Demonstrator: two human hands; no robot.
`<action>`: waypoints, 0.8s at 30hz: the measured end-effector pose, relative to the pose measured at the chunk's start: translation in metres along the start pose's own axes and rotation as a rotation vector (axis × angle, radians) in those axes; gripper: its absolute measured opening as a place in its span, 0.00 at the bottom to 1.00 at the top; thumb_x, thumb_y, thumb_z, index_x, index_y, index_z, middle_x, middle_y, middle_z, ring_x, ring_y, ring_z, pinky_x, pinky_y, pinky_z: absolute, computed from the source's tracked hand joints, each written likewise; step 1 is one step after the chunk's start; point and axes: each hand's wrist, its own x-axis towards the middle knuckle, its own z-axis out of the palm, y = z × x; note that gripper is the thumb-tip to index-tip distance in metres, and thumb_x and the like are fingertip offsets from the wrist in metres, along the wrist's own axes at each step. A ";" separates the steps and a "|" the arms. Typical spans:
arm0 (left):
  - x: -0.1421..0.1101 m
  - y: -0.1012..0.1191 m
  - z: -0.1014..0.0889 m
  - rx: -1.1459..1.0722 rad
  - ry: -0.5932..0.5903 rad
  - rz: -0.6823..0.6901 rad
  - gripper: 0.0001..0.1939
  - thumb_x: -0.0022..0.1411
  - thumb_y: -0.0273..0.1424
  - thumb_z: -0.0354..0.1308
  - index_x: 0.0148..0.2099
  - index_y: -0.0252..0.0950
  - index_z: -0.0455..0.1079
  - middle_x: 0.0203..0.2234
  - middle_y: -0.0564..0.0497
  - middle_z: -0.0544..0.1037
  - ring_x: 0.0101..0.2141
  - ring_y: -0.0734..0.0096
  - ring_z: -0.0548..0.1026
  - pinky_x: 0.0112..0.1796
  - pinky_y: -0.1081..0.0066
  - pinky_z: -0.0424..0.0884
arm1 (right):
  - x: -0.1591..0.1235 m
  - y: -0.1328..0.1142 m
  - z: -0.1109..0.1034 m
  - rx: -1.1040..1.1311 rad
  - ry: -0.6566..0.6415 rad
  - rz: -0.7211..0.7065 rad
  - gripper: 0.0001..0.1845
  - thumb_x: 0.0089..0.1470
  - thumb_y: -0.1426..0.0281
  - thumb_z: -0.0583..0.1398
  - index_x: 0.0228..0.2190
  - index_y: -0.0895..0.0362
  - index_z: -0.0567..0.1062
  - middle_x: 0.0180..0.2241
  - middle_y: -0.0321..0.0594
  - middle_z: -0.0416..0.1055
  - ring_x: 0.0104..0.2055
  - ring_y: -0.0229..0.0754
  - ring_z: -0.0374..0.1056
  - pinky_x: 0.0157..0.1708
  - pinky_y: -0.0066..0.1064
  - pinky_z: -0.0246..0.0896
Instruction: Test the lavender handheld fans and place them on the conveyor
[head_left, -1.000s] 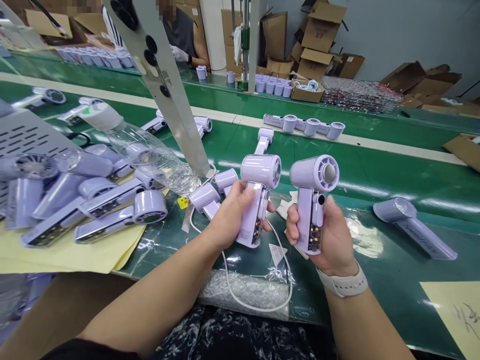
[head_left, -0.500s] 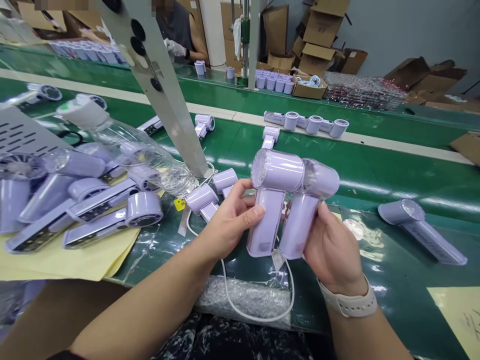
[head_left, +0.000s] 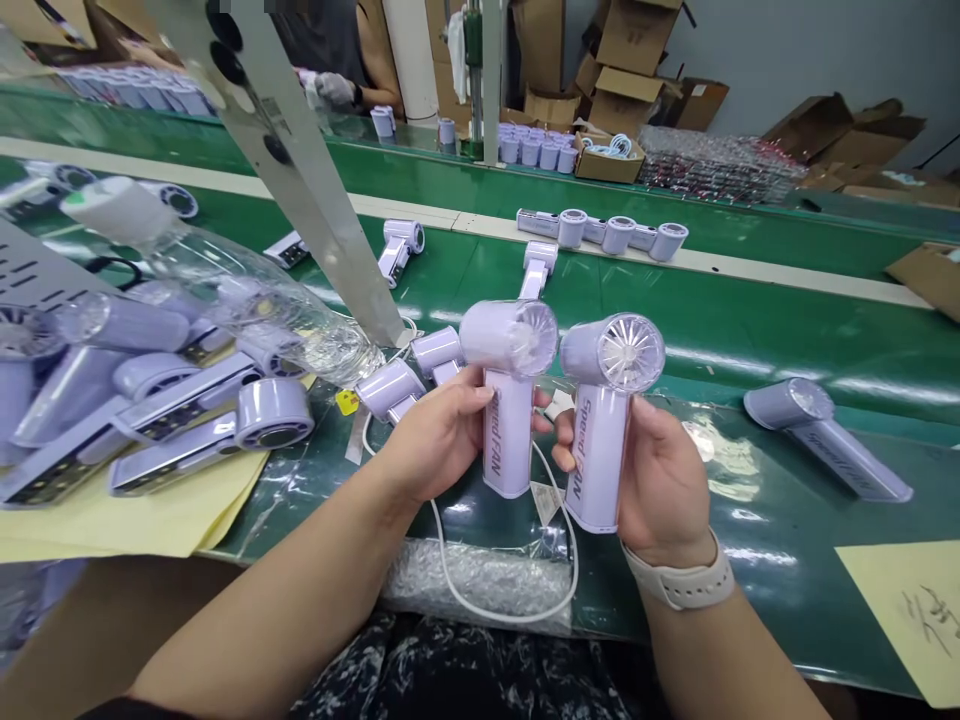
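My left hand [head_left: 442, 430] is closed around the handle of a lilac handheld fan [head_left: 508, 435], held upright above the bench. A second lilac handheld fan [head_left: 598, 455] stands upright in my right hand [head_left: 664, 480], its clear-covered round grille turned toward me. "Speed FAN" lettering shows on both handles. The two fans are side by side with a narrow gap between them. Below them a white cable [head_left: 517, 617] loops over the bench edge. Another lilac fan [head_left: 832, 440] lies at the right, and two more lie just beyond my left hand.
Many lilac fans [head_left: 187, 400] are heaped at left on yellow paper [head_left: 217, 510]. A clear bottle [head_left: 225, 270] lies by a slanted metal post [head_left: 300, 170]. Several fans rest on the green conveyor [head_left: 465, 270]. A gloved co-worker [head_left: 337, 80] is across it, near cardboard boxes [head_left: 637, 60].
Both fans have turned in my hands, so their lettered sides and the right one's grille now face me. They have moved apart, the left one shifting slightly left.
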 end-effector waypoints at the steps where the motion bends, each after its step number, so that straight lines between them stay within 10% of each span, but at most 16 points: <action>1: 0.000 0.001 0.001 0.028 0.007 0.012 0.16 0.63 0.32 0.65 0.52 0.35 0.72 0.41 0.45 0.85 0.38 0.58 0.84 0.42 0.63 0.79 | 0.000 -0.001 -0.002 -0.011 0.003 -0.015 0.14 0.60 0.54 0.63 0.38 0.51 0.78 0.31 0.41 0.77 0.30 0.45 0.73 0.29 0.37 0.73; 24: 0.004 -0.001 0.007 0.160 0.157 -0.061 0.28 0.52 0.45 0.77 0.46 0.34 0.70 0.41 0.43 0.85 0.37 0.59 0.86 0.32 0.71 0.80 | 0.007 0.003 -0.004 -0.050 0.207 -0.158 0.23 0.54 0.57 0.73 0.46 0.51 0.74 0.30 0.32 0.78 0.26 0.40 0.76 0.28 0.33 0.76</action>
